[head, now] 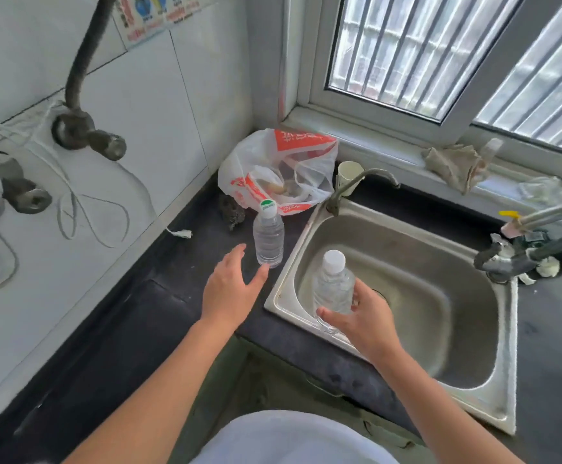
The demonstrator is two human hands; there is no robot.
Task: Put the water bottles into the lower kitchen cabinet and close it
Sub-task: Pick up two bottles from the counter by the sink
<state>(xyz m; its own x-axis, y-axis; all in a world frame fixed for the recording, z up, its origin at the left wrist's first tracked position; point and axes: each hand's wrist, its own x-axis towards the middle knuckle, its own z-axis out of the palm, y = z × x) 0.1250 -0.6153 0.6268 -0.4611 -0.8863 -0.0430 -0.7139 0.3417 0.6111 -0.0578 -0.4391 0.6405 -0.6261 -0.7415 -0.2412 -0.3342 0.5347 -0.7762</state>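
The left hand, open, reaches toward the upright green-capped water bottle just beyond its fingertips on the bench beside the sink's left rim; the right hand grips a white-capped water bottle over the sink.

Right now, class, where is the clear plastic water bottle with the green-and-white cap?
The capped bottle stands upright on the dark countertop, left of the steel sink, before the white-and-orange plastic bag, just beyond the open left hand.
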